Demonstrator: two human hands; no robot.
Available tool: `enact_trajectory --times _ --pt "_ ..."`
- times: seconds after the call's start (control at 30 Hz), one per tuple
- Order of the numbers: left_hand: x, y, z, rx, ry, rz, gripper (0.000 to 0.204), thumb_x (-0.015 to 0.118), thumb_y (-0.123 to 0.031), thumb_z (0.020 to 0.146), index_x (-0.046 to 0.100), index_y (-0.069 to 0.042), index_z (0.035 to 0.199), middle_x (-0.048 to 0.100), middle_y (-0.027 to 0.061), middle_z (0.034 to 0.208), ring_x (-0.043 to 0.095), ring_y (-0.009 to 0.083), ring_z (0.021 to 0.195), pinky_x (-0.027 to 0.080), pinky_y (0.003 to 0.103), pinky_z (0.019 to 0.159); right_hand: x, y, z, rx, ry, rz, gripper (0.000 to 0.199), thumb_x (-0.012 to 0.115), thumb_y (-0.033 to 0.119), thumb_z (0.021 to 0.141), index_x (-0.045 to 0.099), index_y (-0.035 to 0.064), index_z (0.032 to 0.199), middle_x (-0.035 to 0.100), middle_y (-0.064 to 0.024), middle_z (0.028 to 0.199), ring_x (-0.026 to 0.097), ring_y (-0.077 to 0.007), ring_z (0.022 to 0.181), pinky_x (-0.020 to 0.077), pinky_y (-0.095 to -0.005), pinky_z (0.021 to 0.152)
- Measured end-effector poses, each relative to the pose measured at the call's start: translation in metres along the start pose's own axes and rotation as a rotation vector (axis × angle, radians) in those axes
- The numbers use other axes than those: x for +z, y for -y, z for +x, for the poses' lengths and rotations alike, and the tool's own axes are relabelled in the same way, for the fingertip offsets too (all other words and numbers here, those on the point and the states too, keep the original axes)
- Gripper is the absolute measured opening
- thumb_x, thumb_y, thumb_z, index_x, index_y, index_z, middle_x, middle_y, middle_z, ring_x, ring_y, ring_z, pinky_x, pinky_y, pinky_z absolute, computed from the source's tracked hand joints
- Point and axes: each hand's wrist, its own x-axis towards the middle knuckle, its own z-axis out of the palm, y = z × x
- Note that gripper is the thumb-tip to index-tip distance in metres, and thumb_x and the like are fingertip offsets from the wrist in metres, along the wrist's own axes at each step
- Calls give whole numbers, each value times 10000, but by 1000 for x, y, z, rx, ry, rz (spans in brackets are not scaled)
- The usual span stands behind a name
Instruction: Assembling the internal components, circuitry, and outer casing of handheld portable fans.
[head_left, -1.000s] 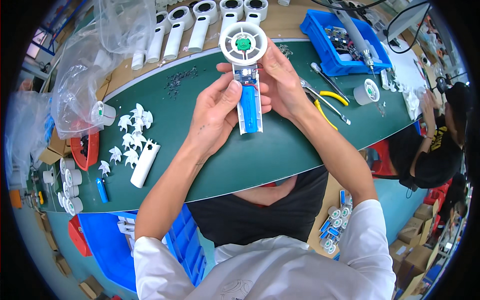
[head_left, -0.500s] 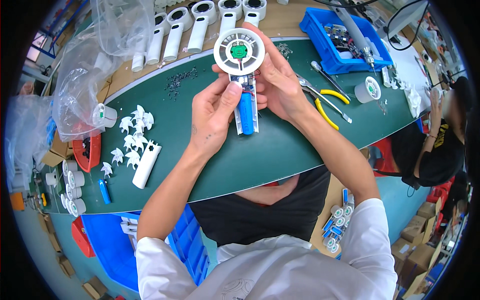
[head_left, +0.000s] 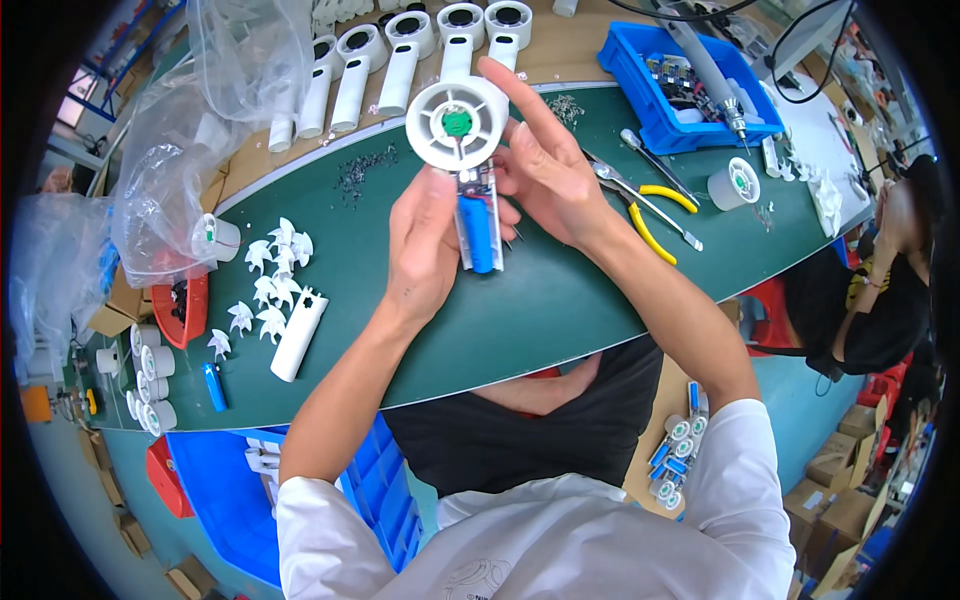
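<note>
A half-assembled handheld fan (head_left: 455,125) stands upright over the green table. Its round white head has a green motor board in the middle. Below it, the opened handle shows a small circuit board (head_left: 477,181) and a blue battery cell (head_left: 480,235). My left hand (head_left: 424,235) is closed around the handle's left side, its thumb at the lower edge of the head. To the right, my right hand (head_left: 555,180) has its index finger stretched up and its thumb apart. Its lower fingers curl beside the circuit board; whether they touch it is hard to tell.
White impellers (head_left: 283,250), a handle cover (head_left: 298,338) and a blue battery (head_left: 215,387) lie at left. Pliers with yellow grips (head_left: 652,232) and a fan head (head_left: 735,183) sit at right. A blue bin (head_left: 655,125) and several white fans (head_left: 400,75) stand behind.
The fan has shifted slightly left and down with my left hand. My left thumb now sits nearer the head, and my right index finger has come away from the rim.
</note>
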Motion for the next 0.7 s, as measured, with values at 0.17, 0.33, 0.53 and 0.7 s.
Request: enact_trajectory --times 0.17,0.33,0.53,0.7 --pt "1 -20 -18 161 -39 -100 478 455 -405 997 514 34 1175 625 155 938 607 219 692 501 314 601 -13 -1 7 -154 -10 35 725 486 448 980 185 84 1530 386 -195 1462 498 -334 1255 385 -447 1058" --pt "53 -111 -107 1205 236 -172 355 646 -193 848 457 -4 1082 465 27 801 481 115 545 366 232 501 2 1 14 -156 -10 26 625 433 410 1013 265 62 1504 418 -199 1428 548 -313 1203 437 -426 1018" --pt "80 -114 -108 1194 276 -175 340 590 -57 880 513 -2 1206 562 19 887 551 118 635 491 242 480 -15 1 6 -164 -73 -58 563 416 385 1023 356 34 1459 478 -190 1365 572 -292 1160 468 -411 979" --pt "79 -122 -117 1264 207 -35 337 598 -95 889 505 -20 1204 541 9 865 524 116 654 477 244 511 -9 -2 12 -169 -71 -50 567 424 393 1020 371 20 1443 485 -188 1353 589 -284 1126 487 -407 947"
